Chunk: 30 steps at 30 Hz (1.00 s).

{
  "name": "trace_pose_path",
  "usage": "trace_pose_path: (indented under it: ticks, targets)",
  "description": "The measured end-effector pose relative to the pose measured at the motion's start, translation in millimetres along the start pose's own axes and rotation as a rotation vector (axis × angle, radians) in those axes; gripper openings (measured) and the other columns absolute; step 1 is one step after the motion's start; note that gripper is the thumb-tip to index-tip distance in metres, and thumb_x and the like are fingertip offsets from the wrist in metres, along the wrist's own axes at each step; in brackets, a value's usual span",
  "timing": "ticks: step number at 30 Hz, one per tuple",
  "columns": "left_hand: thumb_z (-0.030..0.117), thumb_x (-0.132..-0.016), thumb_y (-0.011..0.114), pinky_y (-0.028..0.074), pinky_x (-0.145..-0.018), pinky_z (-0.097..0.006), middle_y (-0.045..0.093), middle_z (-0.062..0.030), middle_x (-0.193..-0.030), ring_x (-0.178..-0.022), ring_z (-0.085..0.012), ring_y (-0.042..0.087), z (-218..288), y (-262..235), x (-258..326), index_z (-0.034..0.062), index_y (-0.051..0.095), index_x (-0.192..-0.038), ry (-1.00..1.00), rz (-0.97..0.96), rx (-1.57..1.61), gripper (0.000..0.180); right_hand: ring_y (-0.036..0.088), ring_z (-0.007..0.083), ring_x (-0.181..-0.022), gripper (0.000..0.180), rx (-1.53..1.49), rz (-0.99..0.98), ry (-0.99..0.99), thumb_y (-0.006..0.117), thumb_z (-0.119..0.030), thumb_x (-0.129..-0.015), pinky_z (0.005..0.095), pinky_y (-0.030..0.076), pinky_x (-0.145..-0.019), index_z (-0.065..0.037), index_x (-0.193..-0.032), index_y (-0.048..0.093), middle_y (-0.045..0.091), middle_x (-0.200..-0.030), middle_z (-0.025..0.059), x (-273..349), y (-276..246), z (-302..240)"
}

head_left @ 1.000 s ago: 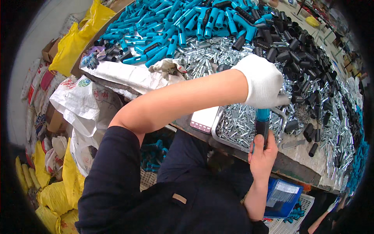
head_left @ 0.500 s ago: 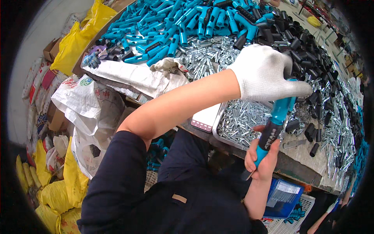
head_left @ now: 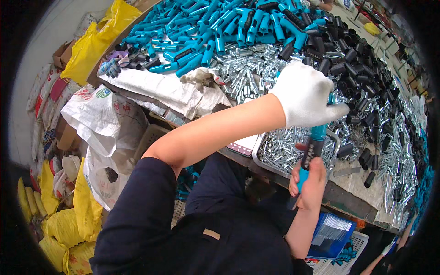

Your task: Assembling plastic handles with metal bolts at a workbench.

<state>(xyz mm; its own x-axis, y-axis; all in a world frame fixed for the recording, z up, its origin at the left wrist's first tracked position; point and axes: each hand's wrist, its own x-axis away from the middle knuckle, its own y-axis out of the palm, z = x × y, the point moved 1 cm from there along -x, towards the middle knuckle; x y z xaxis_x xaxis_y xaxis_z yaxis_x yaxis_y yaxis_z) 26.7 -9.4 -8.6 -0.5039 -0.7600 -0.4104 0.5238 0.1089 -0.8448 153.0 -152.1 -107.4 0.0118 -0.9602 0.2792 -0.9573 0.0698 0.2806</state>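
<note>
My left hand (head_left: 306,95), in a white knit glove, is closed round the upper part of a teal and black tube-shaped handle (head_left: 312,149). The gloved fingers mostly hide that end. Lower down, my bare right hand (head_left: 314,181) wraps round the handle's teal lower part. A flat grey metal tip (head_left: 292,201) shows below the right fingers. The handle stands tilted over the table's near edge, beside a metal tray (head_left: 280,149) full of small silver pins.
Teal tubular parts (head_left: 192,32) are heaped at the far left, black sleeves (head_left: 348,59) at the far right, with silver fittings (head_left: 247,64) between. A phone (head_left: 244,144) lies left of the tray. A blue bin (head_left: 331,236) stands below the table; white sacks (head_left: 96,114) are at left.
Both hands have shifted a little left with the handle, which now stands more upright. The gloved hand sits slightly lower and covers more of the upper end.
</note>
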Motion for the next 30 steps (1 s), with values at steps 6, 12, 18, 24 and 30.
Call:
trace_pose_path:
  ticks: [6, 12, 18, 24, 30]
  targets:
    - [0.032, -0.071, 0.073, 0.04, -0.095, -0.039, 0.054, -0.0275, -0.127, -0.123, -0.0302, 0.05, -9, 22, -2, 0.004, 0.062, -0.079, 0.238, 0.196, 0.713, 0.031, 0.032, 0.0098, -0.028, 0.068, -0.552, -0.447, 0.101, 0.032, -0.062, -0.096, 0.0244, 0.026, -0.025, -0.004, -0.131, 0.036, 0.036, -0.052, 0.0025, 2, -7, -2]
    - [0.039, -0.092, 0.055, 0.036, -0.06, -0.031, 0.033, 0.0052, -0.059, -0.055, -0.0097, 0.035, -9, -5, 1, 0.0093, 0.05, -0.068, -0.209, -0.115, 1.921, 0.038, 0.034, 0.0106, -0.03, 0.082, -0.375, -0.603, 0.093, 0.042, -0.068, -0.09, 0.0235, 0.028, -0.029, 0.002, -0.131, 0.037, 0.039, -0.052, 0.0041, 0, -10, 6]
    - [0.023, -0.096, 0.041, 0.048, -0.092, -0.036, 0.068, -0.0166, -0.1, -0.096, -0.0253, 0.066, -32, -21, -9, -0.0047, 0.064, -0.106, 0.15, -0.207, 1.397, 0.037, 0.034, 0.0111, -0.03, 0.074, -0.516, -0.396, 0.091, 0.036, -0.063, -0.095, 0.0244, 0.025, -0.026, 0.001, -0.133, 0.037, 0.04, -0.052, 0.004, 9, -37, -8]
    - [0.015, -0.089, 0.05, 0.047, -0.092, -0.031, 0.068, -0.0112, -0.109, -0.102, -0.0231, 0.064, -24, -7, -14, 0.0049, 0.07, -0.107, 0.357, -0.242, 0.973, 0.029, 0.041, 0.012, -0.037, 0.068, 0.132, -0.368, 0.242, 0.043, -0.062, -0.094, 0.0251, 0.031, -0.033, -0.001, -0.124, 0.048, 0.049, -0.059, 0.0055, 7, -10, 15]
    - [0.028, -0.088, 0.049, 0.046, -0.092, -0.028, 0.07, -0.0098, -0.107, -0.104, -0.0204, 0.063, -51, 16, -12, 0.0053, 0.072, -0.104, 0.259, -0.183, 0.913, 0.036, 0.043, 0.0107, -0.039, 0.065, -0.391, -0.548, 0.133, 0.043, -0.053, -0.097, 0.0255, 0.033, -0.035, -0.001, -0.136, 0.039, 0.047, -0.057, 0.0045, 16, -27, 5]
